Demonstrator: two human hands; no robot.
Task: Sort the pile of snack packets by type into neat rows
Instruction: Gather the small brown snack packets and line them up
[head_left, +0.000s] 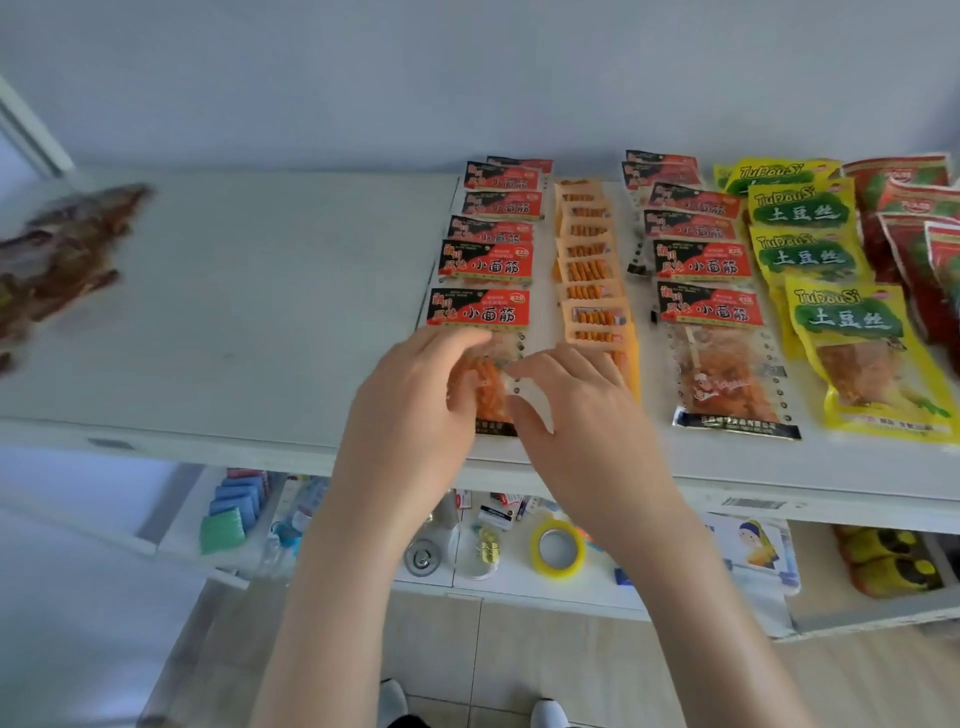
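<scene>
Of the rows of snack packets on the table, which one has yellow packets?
The yellow row, second from the right end, printed TuDouSi. The other rows are red-and-black, orange or red.

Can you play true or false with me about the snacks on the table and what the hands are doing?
1. Both hands are on the nearest red-and-black packet. True: the left hand and right hand both touch it.
2. The yellow packets lie left of the orange packets. False: they lie to the right.
3. A blurry pile of unsorted packets sits at the far left of the table. True.
4. There is only one row of red-and-black packets. False: there are two, one on each side of the orange row.
5. A roll of yellow tape sits below the tabletop. True.
</scene>
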